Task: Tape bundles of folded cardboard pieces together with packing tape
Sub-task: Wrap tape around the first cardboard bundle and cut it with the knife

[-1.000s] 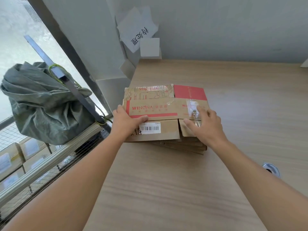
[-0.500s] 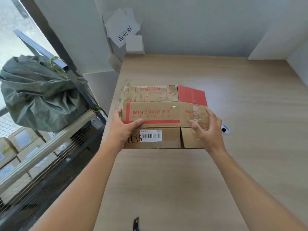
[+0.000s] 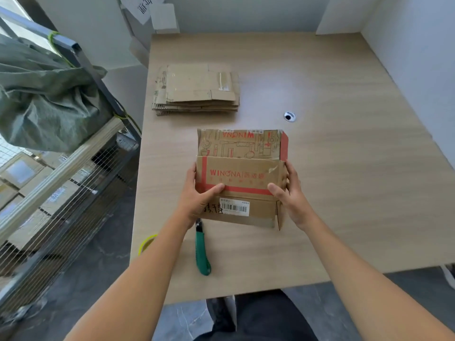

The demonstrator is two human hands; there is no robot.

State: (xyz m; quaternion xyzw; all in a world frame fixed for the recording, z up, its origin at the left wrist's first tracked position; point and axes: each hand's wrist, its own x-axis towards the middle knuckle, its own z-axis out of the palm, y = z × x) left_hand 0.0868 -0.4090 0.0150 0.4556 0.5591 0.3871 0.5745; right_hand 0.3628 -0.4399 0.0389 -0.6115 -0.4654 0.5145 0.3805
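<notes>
**Cardboard piece (image 3: 240, 173) gripped at both sides over the tabletop (image 3: 344, 183)**

The flattened, red-printed cardboard piece is held over the near half of the tabletop, roughly midway between the left and right edges. Its left side is gripped by the left hand (image 3: 197, 200), with the thumb laid across the printed face and the fingers curled behind. Its right side is clamped in the same manner by the right hand (image 3: 291, 193). A barcode label (image 3: 235, 207) is seen on its lower flap. Whether the lower edge touches the wood cannot be told.

A stack of folded cardboard (image 3: 197, 91) is laid flat toward the far left corner, well apart from the held piece. A green utility knife (image 3: 203, 249) is laid near the front edge, just below the left hand. A yellow tape roll (image 3: 147, 242) is seen at the left edge, partly hidden by the left forearm. A round cable hole (image 3: 289, 116) is set in the tabletop to the right of the stack. A grey-green sack (image 3: 46, 94) is carried on a wire cart (image 3: 81, 183) beside the left edge.
</notes>
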